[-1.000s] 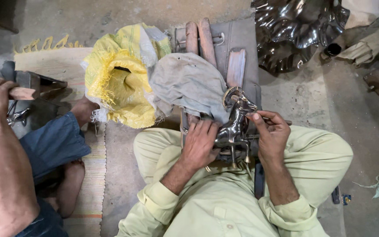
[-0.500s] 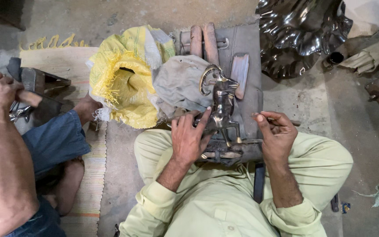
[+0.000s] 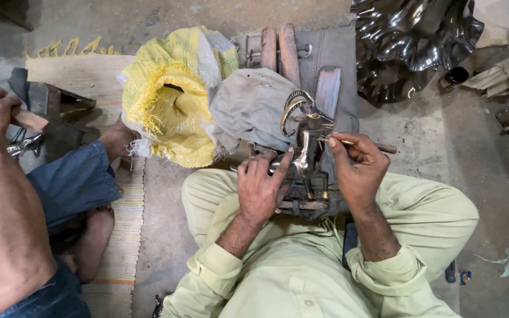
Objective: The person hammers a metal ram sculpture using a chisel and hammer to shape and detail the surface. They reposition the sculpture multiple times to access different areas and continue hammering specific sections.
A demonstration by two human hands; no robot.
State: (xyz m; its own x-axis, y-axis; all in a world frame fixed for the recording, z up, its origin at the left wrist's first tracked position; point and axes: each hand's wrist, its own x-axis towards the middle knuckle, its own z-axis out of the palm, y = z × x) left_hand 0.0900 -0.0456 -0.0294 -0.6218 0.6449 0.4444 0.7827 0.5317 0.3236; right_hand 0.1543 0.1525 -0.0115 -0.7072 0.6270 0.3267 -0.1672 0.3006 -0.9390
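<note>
Bare concrete floor (image 3: 443,147), striped woven mat (image 3: 116,247), yellow sack (image 3: 166,112).

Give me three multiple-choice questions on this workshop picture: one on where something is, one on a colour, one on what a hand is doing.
1. Where does the metal goat figure stand?
A. in front of the seated person, between the hands
B. on the striped mat
C. inside the sack

2. What colour is the sack?
A. red
B. yellow
C. black

3. What is the right hand doing?
A. resting flat on the floor
B. hanging empty
C. holding a thin tool at the figure

Answers: 1 A, the left hand grips its body while the right hand works beside it. 2 B, its woven cloth is yellow with a frayed mouth. 3 C, its fingers pinch the tool, whose tip is at the goat's head.
</note>
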